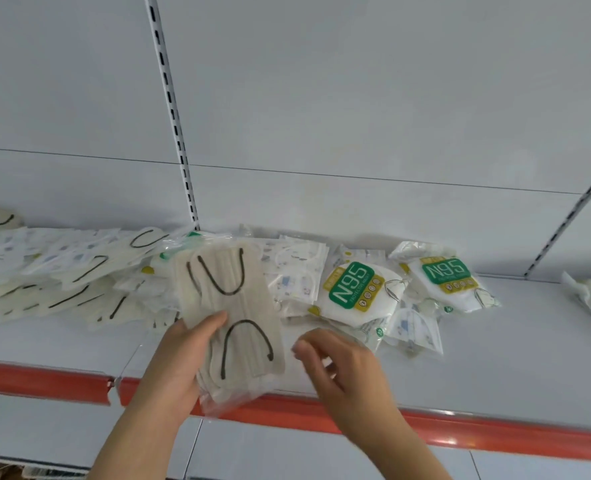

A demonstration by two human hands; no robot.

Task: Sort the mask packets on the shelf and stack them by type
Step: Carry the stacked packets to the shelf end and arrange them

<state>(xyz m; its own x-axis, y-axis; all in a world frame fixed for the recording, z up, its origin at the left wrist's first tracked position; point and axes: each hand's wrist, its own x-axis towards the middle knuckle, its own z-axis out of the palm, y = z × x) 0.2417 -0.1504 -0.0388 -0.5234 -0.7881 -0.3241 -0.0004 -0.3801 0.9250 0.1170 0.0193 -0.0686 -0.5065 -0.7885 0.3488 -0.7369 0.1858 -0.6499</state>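
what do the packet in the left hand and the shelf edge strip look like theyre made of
Held packet: seemingly thin clear glossy plastic film, crinkled at its bottom edge, over beige pleated masks that look like soft fabric with dark ear loops. Shelf edge strip: red, smooth and shiny with a highlight line, likely plastic or painted metal.

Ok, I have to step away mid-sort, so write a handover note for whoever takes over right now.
Left hand holds a beige mask packet with black ear loops over the shelf edge.
Right hand is blurred, fingers loosely curled, holding nothing.
N95 packets lie right of centre, printed and beige packets mixed on the left.
Done: no neat stacks visible.
Left: nearly all the sorting.
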